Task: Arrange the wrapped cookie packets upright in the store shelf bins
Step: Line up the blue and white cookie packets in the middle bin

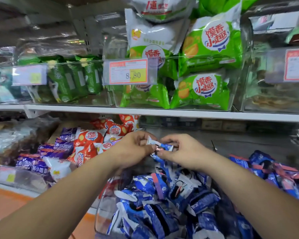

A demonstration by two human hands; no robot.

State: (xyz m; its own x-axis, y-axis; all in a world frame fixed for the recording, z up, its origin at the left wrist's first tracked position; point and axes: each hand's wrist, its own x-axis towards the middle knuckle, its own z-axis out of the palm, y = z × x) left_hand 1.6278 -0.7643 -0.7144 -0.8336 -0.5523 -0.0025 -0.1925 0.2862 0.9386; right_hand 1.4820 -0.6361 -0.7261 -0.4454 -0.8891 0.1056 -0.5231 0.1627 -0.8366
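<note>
A small blue and white cookie packet is held above the middle bin between both hands. My left hand pinches its left end with thumb and fingers. My right hand pinches its right end. Below them a clear plastic bin holds a loose heap of blue cookie packets lying at mixed angles. More blue packets fill the bin to the right.
To the left lie red packets and purple packets in other bins. The white shelf edge runs above the hands, carrying bins of green packets and a price tag. An orange floor strip shows lower left.
</note>
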